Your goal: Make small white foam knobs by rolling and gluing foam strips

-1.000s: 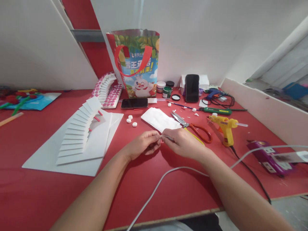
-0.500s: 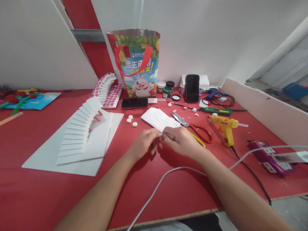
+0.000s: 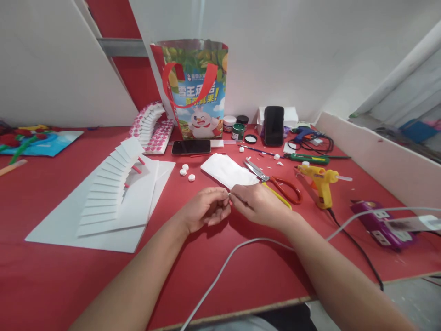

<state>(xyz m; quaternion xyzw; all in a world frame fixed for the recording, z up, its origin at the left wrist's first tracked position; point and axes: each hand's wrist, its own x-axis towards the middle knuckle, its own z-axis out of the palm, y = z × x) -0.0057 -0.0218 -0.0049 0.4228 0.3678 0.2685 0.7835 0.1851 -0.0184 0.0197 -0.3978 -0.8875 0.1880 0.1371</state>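
My left hand (image 3: 207,208) and my right hand (image 3: 254,200) meet low over the red table. Thumb and fingertips of each are closed in a pinch on a tiny white piece (image 3: 228,195), mostly covered and too small to identify. The left hand's lower fingers are loosely curled. Just beyond the hands lies a folded white paper sheet (image 3: 225,169). Scissors (image 3: 284,188) with red and yellow handles rest beside the right hand. Several small white rounded pieces (image 3: 191,178) sit past the left hand.
Left, a curved stepped white board piece (image 3: 103,188) lies on white sheets (image 3: 51,234). A printed bag (image 3: 195,92), phone (image 3: 191,147) and paint jars (image 3: 237,131) stand behind. At right are a yellow glue gun (image 3: 322,184) and purple power strip (image 3: 384,225). A white cable (image 3: 223,271) crosses in front.
The right fingers have shifted their grip, and the pale end that showed beside them is now hidden. The left hand has opened slightly below the pinch. The view moved a little.
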